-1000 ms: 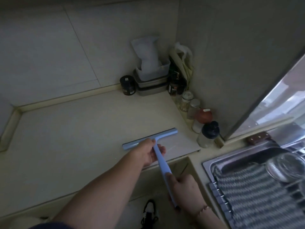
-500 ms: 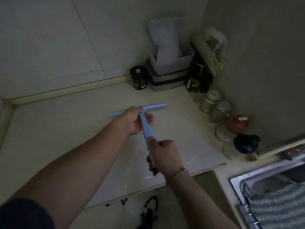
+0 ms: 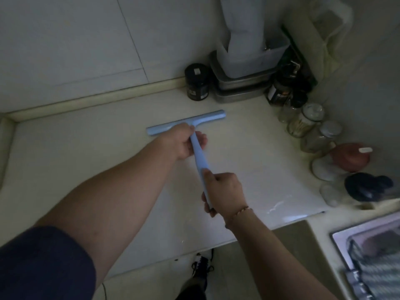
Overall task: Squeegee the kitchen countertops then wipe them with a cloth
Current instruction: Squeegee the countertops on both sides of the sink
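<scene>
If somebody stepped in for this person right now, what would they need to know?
Left hand grips the blue squeegee where handle meets blade; right hand holds the handle's end. The blade lies on the countertop, partway back toward the wall, short of the black jar. Squeegeeing is under way, not finished. The cloth wipe is left; no loose cloth shows on the counter.

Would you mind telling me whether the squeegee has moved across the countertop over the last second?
Yes. The squeegee has gone away from the front edge, toward the back wall and nearer the black jar.
</scene>
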